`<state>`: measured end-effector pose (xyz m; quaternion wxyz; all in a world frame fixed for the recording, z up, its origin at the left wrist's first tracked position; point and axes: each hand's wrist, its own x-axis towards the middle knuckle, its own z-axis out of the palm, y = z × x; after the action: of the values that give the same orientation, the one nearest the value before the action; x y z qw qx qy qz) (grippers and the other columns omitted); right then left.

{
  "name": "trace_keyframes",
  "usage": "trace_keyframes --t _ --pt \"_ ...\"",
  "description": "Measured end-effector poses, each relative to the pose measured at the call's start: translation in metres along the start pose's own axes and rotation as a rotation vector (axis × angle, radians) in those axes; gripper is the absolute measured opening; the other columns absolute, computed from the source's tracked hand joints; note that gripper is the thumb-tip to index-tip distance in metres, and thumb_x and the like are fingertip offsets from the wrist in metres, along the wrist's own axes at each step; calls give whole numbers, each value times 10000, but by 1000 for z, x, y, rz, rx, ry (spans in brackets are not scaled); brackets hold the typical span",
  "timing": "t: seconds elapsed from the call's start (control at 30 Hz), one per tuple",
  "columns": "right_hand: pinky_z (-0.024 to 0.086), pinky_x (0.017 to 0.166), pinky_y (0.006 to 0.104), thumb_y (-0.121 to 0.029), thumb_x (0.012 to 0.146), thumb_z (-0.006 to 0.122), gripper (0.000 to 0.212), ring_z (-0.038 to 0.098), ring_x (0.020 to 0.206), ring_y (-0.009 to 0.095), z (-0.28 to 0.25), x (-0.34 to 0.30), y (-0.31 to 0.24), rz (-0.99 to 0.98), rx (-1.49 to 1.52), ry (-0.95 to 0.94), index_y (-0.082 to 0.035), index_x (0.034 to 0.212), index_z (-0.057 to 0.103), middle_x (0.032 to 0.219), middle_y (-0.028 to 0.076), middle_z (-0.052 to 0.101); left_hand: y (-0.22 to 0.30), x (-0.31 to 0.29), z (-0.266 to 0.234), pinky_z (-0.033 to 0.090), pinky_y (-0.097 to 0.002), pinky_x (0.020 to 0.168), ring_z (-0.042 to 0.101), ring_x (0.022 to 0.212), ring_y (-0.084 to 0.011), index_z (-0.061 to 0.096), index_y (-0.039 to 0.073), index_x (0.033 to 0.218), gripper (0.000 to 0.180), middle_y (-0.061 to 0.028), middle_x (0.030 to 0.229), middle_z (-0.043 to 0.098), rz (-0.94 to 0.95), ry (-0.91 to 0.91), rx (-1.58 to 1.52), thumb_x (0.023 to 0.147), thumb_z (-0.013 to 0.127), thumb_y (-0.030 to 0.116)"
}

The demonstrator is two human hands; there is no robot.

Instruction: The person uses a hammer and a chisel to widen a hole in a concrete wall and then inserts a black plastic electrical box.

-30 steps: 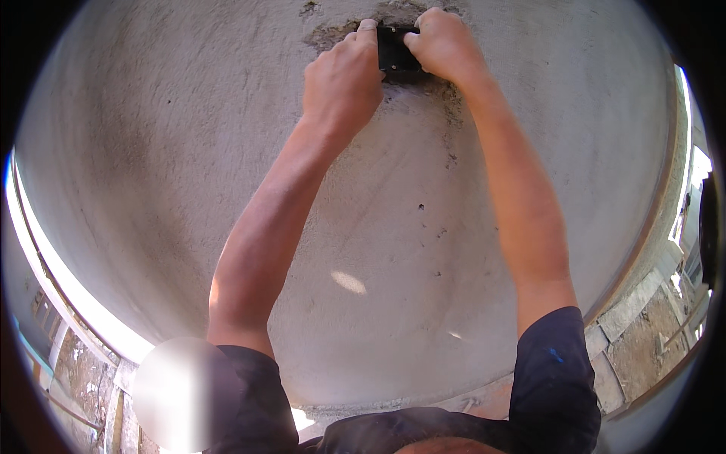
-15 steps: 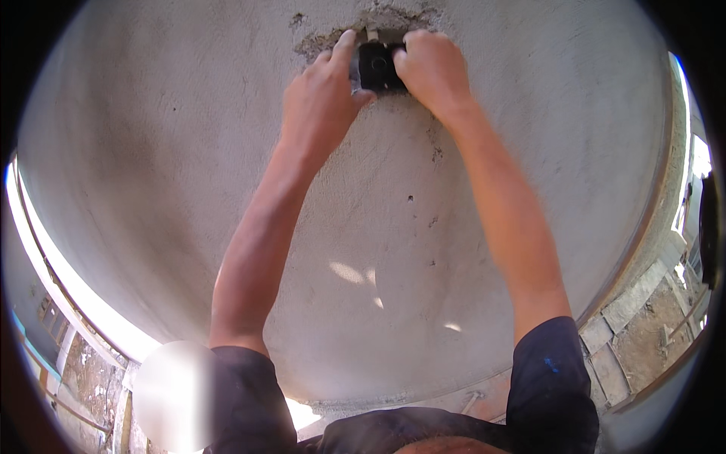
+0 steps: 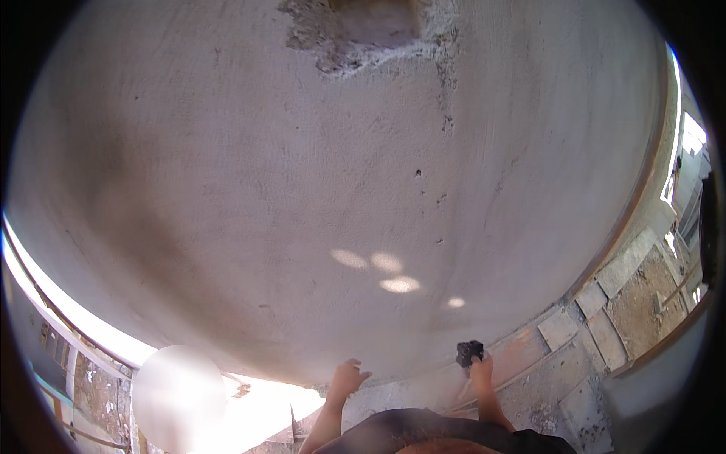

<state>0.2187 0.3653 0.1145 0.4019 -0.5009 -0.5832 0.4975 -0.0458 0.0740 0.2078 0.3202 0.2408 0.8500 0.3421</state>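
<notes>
Low in front of me, my right hand point(image 3: 482, 367) grips a small black electrical box point(image 3: 469, 352) by its near side. My left hand point(image 3: 349, 377) is lowered too, with thumb and fingers apart and nothing in it. Both hands are close to the foot of a plastered grey wall point(image 3: 302, 189). High in the wall is a rough-edged recess point(image 3: 378, 23), cut off by the top of the picture. Broken plaster surrounds its visible sides, and its inner face is bare.
Small pits point(image 3: 418, 173) and a few bright light spots point(image 3: 398, 284) mark the wall. Blocks and slabs point(image 3: 605, 337) lie along its foot on the right. A pale round blur point(image 3: 180, 397) hides part of the lower left, beside strongly lit ground.
Both hands have come down from the recess to near the wall's foot. The black box has left the recess in my right hand. The view now shows the recess higher up.
</notes>
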Motion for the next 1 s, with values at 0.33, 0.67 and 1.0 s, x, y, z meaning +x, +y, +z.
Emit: trace_keyframes --t 0.33,0.67,1.0 --pt "644 566 389 -154 928 626 421 749 686 295 -144 -114 97 786 -123 95 53 1292 588 1033 198 713 -161 -45 125 572 -520 850 697 990 -476 457 -170 1195 649 -343 997 694 -217 -340 434 798 725 268" --pt "637 643 395 -280 912 741 367 728 746 227 -189 -84 236 1111 -211 151 10 1114 646 918 89 693 -169 -95 177 512 -547 943 675 1065 -461 578 -14 1175 474 -289 1106 706 -457 -365 728 880 683 342" --pt "642 705 424 -354 942 735 405 725 854 257 -136 92 456 1131 7 447 19 1085 671 1043 162 691 -129 -84 281 536 -570 748 705 855 -458 609 132 1014 353 -191 871 741 -566 -216 967 913 713 455"
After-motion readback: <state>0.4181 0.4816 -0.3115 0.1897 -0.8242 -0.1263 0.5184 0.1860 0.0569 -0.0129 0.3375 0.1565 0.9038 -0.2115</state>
